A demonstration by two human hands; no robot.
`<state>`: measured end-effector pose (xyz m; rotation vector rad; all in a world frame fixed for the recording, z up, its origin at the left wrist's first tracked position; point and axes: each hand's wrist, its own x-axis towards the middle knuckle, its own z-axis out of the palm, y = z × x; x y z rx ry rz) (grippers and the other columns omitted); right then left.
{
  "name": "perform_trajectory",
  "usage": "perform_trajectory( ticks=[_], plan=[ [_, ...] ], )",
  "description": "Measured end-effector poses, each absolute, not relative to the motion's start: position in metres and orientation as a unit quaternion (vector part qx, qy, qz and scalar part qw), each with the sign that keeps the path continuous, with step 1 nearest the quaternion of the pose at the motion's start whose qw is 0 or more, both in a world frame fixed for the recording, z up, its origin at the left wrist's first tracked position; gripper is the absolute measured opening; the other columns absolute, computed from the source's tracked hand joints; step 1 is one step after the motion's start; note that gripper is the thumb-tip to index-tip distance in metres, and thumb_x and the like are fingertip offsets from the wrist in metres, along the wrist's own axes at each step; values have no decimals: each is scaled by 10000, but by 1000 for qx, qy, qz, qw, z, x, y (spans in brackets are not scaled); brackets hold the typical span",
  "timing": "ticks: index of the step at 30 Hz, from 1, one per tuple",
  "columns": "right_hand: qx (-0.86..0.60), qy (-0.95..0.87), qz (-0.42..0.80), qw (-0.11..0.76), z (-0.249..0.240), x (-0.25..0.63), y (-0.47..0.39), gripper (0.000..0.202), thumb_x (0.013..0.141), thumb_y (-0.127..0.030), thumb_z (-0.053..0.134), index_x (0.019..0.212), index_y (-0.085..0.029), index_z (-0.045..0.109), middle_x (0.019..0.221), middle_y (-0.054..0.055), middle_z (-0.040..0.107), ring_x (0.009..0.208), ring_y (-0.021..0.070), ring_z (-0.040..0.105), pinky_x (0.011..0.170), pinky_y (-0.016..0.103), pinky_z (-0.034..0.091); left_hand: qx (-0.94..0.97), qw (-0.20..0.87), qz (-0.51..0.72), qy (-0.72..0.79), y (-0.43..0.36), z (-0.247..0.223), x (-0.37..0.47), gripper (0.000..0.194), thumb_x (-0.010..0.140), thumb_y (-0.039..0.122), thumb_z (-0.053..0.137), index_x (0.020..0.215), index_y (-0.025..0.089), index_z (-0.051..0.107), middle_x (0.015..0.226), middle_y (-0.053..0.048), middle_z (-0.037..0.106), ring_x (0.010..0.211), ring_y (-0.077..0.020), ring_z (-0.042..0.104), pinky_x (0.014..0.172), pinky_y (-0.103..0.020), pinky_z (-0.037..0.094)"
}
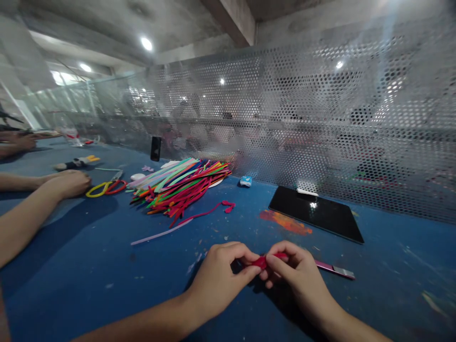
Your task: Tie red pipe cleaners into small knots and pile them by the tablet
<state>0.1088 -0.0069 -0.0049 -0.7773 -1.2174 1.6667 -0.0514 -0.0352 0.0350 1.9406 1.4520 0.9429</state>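
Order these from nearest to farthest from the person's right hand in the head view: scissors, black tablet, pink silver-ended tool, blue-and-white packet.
1. Pink silver-ended tool: immediately right of the right hand.
2. Black tablet: beyond the hand.
3. Blue-and-white packet: farther back, to the left.
4. Scissors: far left.

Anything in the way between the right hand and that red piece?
Nothing visible: the right hand and left hand both have fingers on the red piece. The black tablet and the bundle of coloured strips lie farther off.
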Motion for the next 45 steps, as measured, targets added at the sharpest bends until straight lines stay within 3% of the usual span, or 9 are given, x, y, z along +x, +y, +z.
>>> perform_trajectory(
  ticks=[12, 18, 22, 26, 30, 33, 35, 40, 45],
  plan=[
    [-233, -391, 779, 431, 0, 111, -7, 117, 742, -220, 637, 699, -124, 586, 610, 51, 658, 558, 124, 615, 520, 212, 471, 733, 245, 361, 521, -35, 33, -53, 61, 731, 210, 620, 765, 219, 670, 715, 17, 664, 668, -122, 586, 627, -211, 406],
    [-188, -331, 863, 331, -2, 115, -1, 75, 741, -194, 622, 723, -128, 594, 606, 15, 626, 548, 89, 596, 573, 213, 496, 778, 226, 377, 448, -32, 31, -60, 84, 749, 258, 619, 788, 221, 684, 716, -26, 669, 674, -142, 598, 642, -236, 427],
    [-150, -360, 883, 262, -3, 120, -1, 132, 671, -168, 692, 746, -123, 593, 605, 5, 631, 522, 88, 604, 545, 218, 508, 835, 278, 352, 321, -34, 39, -63, 126, 762, 189, 606, 809, 242, 710, 737, -54, 692, 757, -167, 611, 748, -274, 426],
    [-135, -389, 874, 258, -5, 118, -6, 253, 578, -196, 769, 749, -127, 594, 598, -6, 637, 466, 89, 598, 475, 207, 498, 773, 384, 386, 324, -36, 41, -60, 71, 679, 183, 691, 714, 236, 722, 665, -45, 664, 698, -155, 600, 697, -263, 446],
    [-154, -421, 824, 346, -6, 111, -8, 218, 593, -230, 764, 705, -127, 608, 558, -7, 630, 448, 94, 591, 480, 208, 479, 640, 538, 436, 333, -32, 34, -56, 69, 633, 223, 728, 689, 201, 694, 667, -18, 626, 565, -107, 563, 524, -209, 454],
    [-181, -464, 772, 396, -5, 109, -9, 173, 647, -252, 729, 701, -128, 622, 630, 19, 650, 504, 94, 592, 537, 215, 463, 523, 645, 463, 310, -27, 29, -53, 247, 618, 267, 741, 828, 196, 632, 610, 5, 611, 470, -88, 536, 411, -165, 415],
    [-201, -502, 736, 406, -3, 108, -9, 160, 687, -273, 697, 729, -137, 625, 670, 23, 647, 541, 99, 586, 570, 228, 452, 465, 683, 473, 305, -25, 27, -52, 302, 622, 269, 741, 869, 190, 585, 595, 10, 608, 484, -92, 547, 406, -152, 411],
    [-268, -623, 562, 474, 1, 112, -11, 77, 767, -258, 611, 780, -183, 625, 726, 10, 611, 673, 128, 565, 644, 244, 434, 393, 745, 440, 310, -22, 25, -53, 161, 719, 250, 657, 800, 136, 578, 644, -18, 590, 568, -93, 554, 452, -159, 431],
    [-322, -668, 425, 518, -1, 113, -14, 31, 785, -222, 583, 788, -217, 613, 782, 6, 614, 743, 138, 570, 697, 236, 430, 394, 741, 407, 361, -21, 24, -54, 139, 748, 223, 623, 848, 131, 591, 702, -24, 588, 619, -104, 567, 524, -200, 459]
  ],
)
